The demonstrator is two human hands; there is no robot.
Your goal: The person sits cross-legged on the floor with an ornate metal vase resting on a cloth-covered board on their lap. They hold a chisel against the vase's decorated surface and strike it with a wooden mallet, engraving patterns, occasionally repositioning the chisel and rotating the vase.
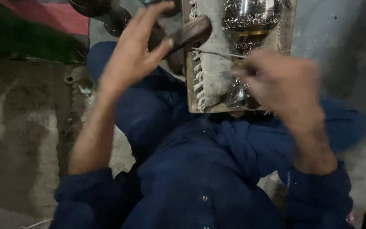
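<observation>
I saw my left hand point(132, 51) spread open, fingertips against a smooth dark wooden mallet point(189, 34). My blurred right hand point(282, 82) covered an embossed, shiny metal vessel point(248, 21) on a fringed coarse cloth point(212, 72) over a board; its grip I couldn't tell.

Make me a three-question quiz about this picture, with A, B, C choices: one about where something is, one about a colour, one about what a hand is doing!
1. Where does the shiny embossed metal vessel lie?
A. on the fringed cloth over the wooden board
B. on the person's head
C. inside a bucket

2. What colour are the person's clothes?
A. yellow
B. dark blue
C. white

3. How is the left hand?
A. clenched in a fist
B. hidden in a pocket
C. fingers spread, by the dark wooden handle

Answers: 1 A, it rests on the cloth. 2 B, sleeves and lap are blue. 3 C, fingers are open.
</observation>
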